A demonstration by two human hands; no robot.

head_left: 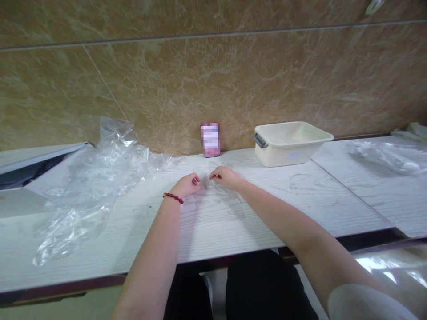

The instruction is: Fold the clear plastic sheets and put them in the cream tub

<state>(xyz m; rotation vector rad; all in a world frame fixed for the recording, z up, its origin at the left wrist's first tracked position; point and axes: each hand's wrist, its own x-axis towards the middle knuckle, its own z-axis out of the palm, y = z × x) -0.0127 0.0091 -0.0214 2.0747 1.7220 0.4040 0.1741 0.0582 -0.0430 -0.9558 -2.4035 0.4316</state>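
A clear plastic bag (228, 198), thin and hard to see, hangs between my two hands just above the white wood-grain table (216, 235). My left hand (187, 185), with a dark red bead bracelet at the wrist, is closed with its fingertips pinched on one side of the bag. On the other side my right hand (226, 177) also pinches the film, thumb and fingers curled inward. A small gap separates the hands. Beyond them a phone-sized card or device (211, 140) with a reddish border and blurred face leans upright against the wall.
Loose clear plastic bags (110, 173) are heaped at the left, partly over an open white box (26, 202) with something dark inside. A cream plastic bin (290, 151) with a grey handle stands back right. More clear plastic (393, 158) lies far right. A brown marbled wall (167, 84) bounds the back.
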